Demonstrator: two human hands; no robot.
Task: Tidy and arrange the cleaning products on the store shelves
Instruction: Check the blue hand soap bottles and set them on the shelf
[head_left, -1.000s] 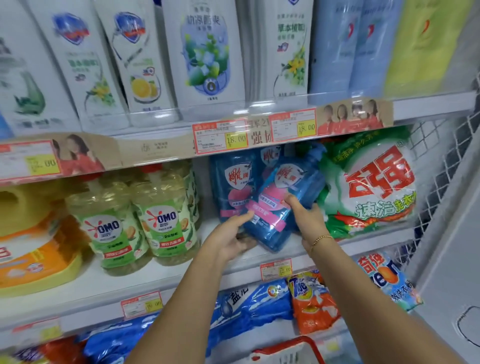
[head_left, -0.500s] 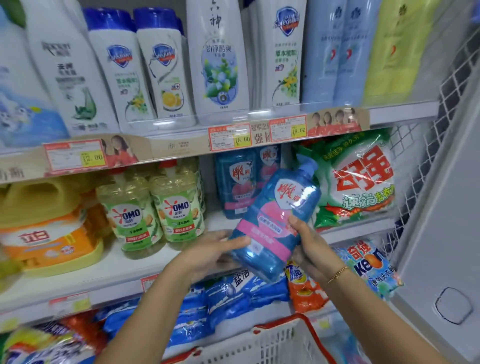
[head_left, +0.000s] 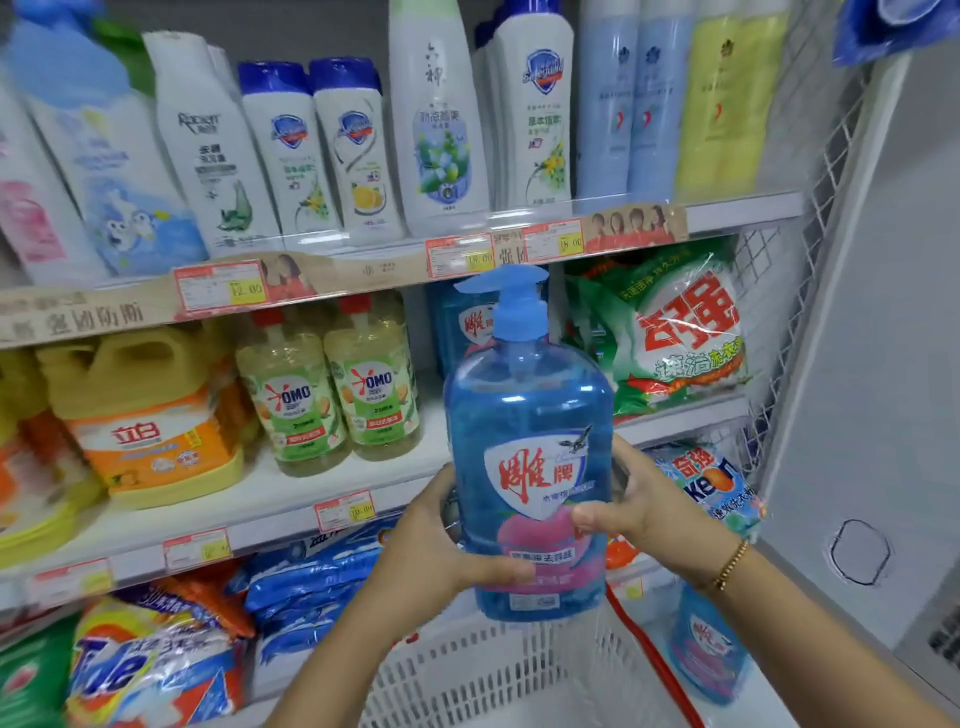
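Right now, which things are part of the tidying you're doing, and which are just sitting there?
In the job:
- blue pump bottle, gripped upright by the left hand and right hand
- matching blue bottle behind it on the middle shelf

Just sitting there:
- OMO bottles
- yellow jug
- green detergent bag
- white basket below

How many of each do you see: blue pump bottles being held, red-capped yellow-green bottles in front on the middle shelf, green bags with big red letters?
Blue pump bottle, in left hand and right hand: 1
Yellow-green bottles: 2
Green bag: 1
Total: 4
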